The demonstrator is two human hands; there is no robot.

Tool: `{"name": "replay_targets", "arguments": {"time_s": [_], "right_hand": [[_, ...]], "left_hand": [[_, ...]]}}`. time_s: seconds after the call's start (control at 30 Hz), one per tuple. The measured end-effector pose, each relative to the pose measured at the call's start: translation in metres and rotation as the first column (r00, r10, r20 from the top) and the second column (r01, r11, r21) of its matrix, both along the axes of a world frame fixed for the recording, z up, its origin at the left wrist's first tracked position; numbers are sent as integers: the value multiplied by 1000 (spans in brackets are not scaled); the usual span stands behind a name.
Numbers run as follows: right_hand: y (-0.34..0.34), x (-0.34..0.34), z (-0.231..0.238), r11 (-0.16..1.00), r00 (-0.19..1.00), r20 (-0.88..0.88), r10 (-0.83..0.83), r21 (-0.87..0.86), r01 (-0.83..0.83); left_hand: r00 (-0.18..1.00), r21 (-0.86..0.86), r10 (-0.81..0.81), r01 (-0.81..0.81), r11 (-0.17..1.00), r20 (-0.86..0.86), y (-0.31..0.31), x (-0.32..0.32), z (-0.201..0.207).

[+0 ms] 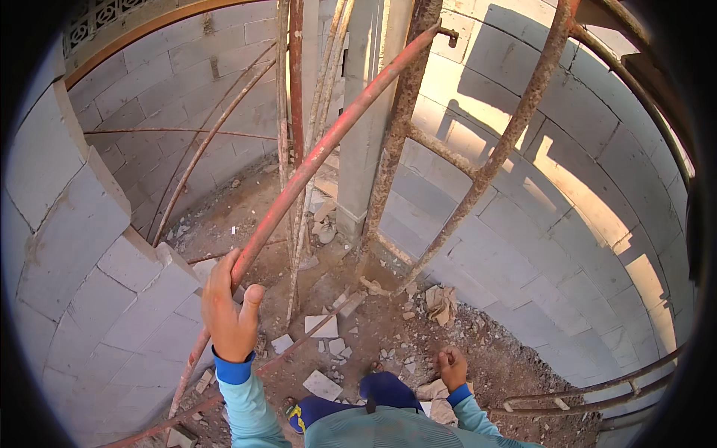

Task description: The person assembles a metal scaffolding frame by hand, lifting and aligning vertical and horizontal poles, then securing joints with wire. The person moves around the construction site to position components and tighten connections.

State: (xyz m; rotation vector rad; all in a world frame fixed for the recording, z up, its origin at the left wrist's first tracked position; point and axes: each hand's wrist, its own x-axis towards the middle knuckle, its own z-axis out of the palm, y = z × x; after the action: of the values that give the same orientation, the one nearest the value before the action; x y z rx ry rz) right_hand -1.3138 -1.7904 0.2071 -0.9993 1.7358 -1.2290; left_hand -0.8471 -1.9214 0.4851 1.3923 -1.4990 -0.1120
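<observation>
My left hand lies against a long red metal pole, its fingers stretched out on one side and the thumb standing apart on the other. The pole slants from the upper middle down to the lower left, and part of it is hidden behind that hand. My right hand hangs low by my right leg, above the rubble. Its fingers are curled in, and nothing shows in them. A rusty scaffold frame stands ahead and to the right, its upper bar close to the pole's top end.
A grey block wall curves along the right; a lower stepped block wall rises at left. Thin poles lean by a concrete column. Broken tile pieces and crumpled paper litter the dirt floor. Metal rails lie at lower right.
</observation>
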Motion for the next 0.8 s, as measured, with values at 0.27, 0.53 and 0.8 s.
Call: {"name": "replay_targets", "arguments": {"time_s": [0.27,0.53,0.8], "right_hand": [[-62,-88,25,991,958,-253,137,38,-131],[-41,-113,31,969,895,-374,244,114,-217],[-46,-146,-16,982,944,-296,146,159,-102]], "left_hand": [[828,-135,510,-492,860,232,-21,-19,-32],[700,-306,639,-562,768,319,-30,-8,-47],[483,-578,831,-607,545,276,-40,-24,-56]]}}
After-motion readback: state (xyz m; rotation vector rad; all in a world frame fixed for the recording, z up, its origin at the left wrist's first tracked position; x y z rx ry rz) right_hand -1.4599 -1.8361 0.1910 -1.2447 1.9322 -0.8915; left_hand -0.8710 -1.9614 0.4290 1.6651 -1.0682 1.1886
